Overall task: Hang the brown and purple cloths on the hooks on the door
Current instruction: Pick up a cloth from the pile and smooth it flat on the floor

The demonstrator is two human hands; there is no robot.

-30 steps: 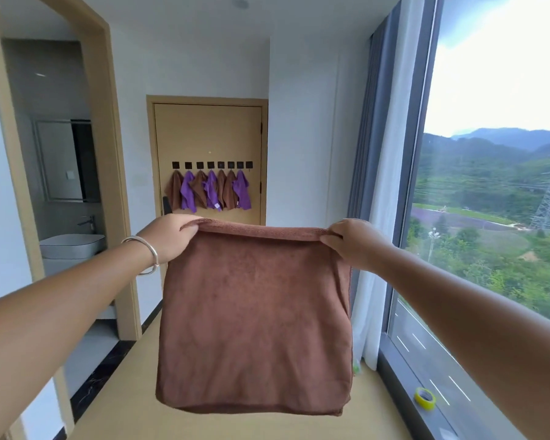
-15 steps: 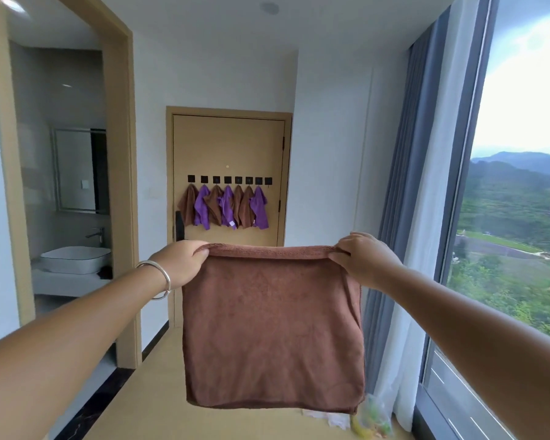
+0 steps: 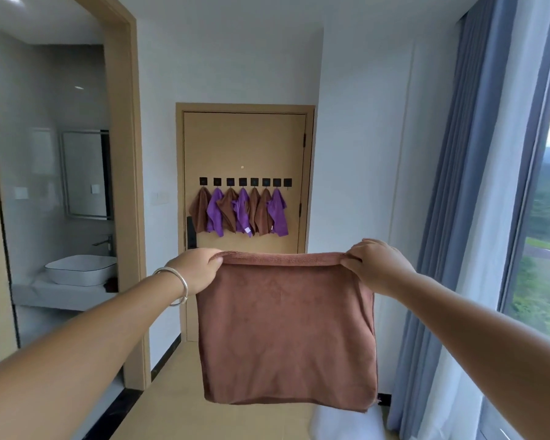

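The left hand [image 3: 200, 270] and the right hand [image 3: 373, 265] each pinched one top corner of a square brown microfibre cloth [image 3: 286, 331], fingers curled over its rolled upper hem, so that the cloth hung flat and taut between them at chest height — well short of the tan wooden door [image 3: 245, 144] ahead. The fabric drooped straight down with soft lower corners, suggesting a light, limp, non-slippery material that would crumple wherever it was released; a grip at a single corner or hem point would probably suit hooking best. On the door, a row of small black square hooks [image 3: 244, 182] carried alternating brown and purple cloths [image 3: 240, 214] — only the rightmost hook [image 3: 287, 182] appeared bare. A silver bangle [image 3: 175, 285] encircled the left wrist.
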